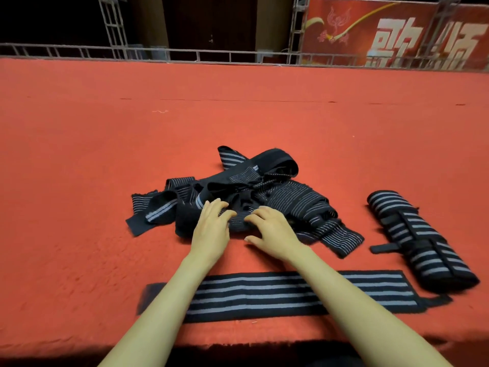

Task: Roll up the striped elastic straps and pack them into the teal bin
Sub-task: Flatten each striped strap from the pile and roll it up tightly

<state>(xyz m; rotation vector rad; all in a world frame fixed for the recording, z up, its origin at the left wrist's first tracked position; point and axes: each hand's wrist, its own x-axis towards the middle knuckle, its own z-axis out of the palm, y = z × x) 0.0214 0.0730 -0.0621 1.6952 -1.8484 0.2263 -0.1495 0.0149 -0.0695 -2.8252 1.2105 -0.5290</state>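
Head view looks down on a wide red felt-like surface (105, 168), and near its middle lies a tangled pile of black elastic straps with thin grey and white stripes (288, 192). Both bare hands are on the near side of this pile. The left hand (211, 229) lies with its fingers spread and only lightly bent on the dark fabric. The right hand (274, 233) is just beside it, its fingertips touching the fabric and its thumb low by the red surface. Neither hand is closed around a strap - the fingers rest on top, and I see no fabric pinched between them. Closer to the person, one long black strap with broad grey stripes (264, 294) lies flat and straight, parallel to the near edge of the surface, and both forearms pass over it. To the right of the pile, apart from it, lies a bundle of already rolled black-and-grey striped straps (423, 247), turned diagonally, with a small black tab sticking out on its left side - how many rolls it holds I cannot tell. At the far edge of the surface runs a low grey metal truss railing (185, 53), and behind it at the right hangs a red banner with large white characters (397, 30).
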